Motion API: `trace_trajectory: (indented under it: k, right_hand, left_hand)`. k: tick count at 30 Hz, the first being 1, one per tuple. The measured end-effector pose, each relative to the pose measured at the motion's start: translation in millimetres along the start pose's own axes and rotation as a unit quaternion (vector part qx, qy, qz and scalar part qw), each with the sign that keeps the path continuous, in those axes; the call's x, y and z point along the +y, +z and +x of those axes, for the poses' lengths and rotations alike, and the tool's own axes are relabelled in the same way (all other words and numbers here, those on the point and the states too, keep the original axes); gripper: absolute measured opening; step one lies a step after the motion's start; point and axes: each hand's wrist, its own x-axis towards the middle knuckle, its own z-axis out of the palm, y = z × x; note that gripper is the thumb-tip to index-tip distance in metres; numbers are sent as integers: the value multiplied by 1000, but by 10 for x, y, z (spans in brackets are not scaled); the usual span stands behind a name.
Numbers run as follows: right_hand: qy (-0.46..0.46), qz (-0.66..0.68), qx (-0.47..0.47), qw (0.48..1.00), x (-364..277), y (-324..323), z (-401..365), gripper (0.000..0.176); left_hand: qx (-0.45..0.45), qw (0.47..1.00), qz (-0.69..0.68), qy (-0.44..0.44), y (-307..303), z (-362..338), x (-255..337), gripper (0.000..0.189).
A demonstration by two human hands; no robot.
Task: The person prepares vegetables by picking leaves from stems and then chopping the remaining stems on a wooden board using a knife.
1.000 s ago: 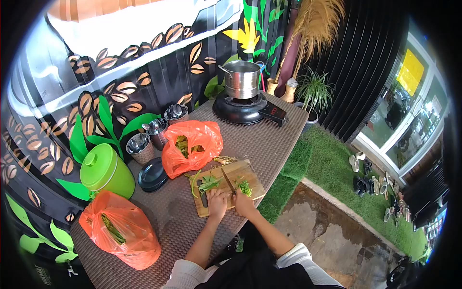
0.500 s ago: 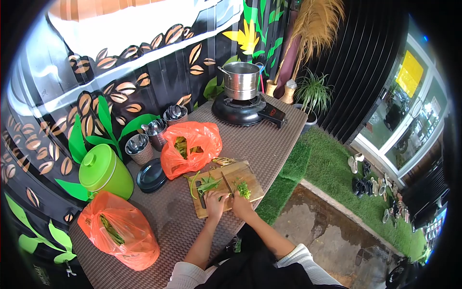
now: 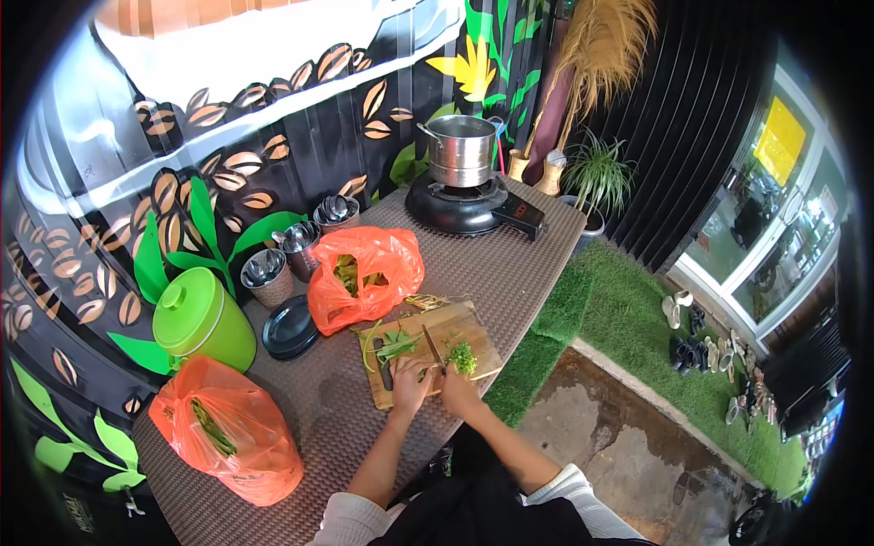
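Observation:
A wooden cutting board [image 3: 476,329] lies on the table in front of me. My right hand [image 3: 459,393] is closed round the handle of a knife [image 3: 431,343], whose blade points away from me across the board. My left hand [image 3: 410,380] sits just left of the knife, fingers curled over leafy green stalks [image 3: 397,347]; the gripped part is mostly hidden beneath it. To the right of the blade is a small heap of finely chopped greens [image 3: 462,358]. Thin trimmed stems [image 3: 422,302] lie at the board's far edge.
An orange plastic bag [image 3: 382,259] with greens stands behind the board, another orange bag [image 3: 241,446] front left. Beside them are black plates [image 3: 291,326], a green lidded bucket [image 3: 205,318] and cutlery cups [image 3: 270,287]. A steel pot [image 3: 462,155] sits on a black stove [image 3: 446,209].
The view has shifted slightly, so everything sits a little differently in frame. Both hands stay at the board, the knife still between the stalks and the chopped heap.

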Motion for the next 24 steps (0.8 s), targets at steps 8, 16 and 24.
trace_trajectory:
  k: [8, 16, 24]
  right_hand:
    - [22, 37, 4, 999, -10, 47, 95, 28]
    - [61, 29, 25, 997, -183, 163, -117, 34]
    - [26, 39, 42, 998, -83, 143, -102, 35]
  left_hand:
    - [4, 1000, 1, -27, -8, -11, 2, 22]
    - [2, 1000, 5, -6, -42, -2, 10, 26]
    - [10, 1000, -4, -27, -54, 11, 58, 24]
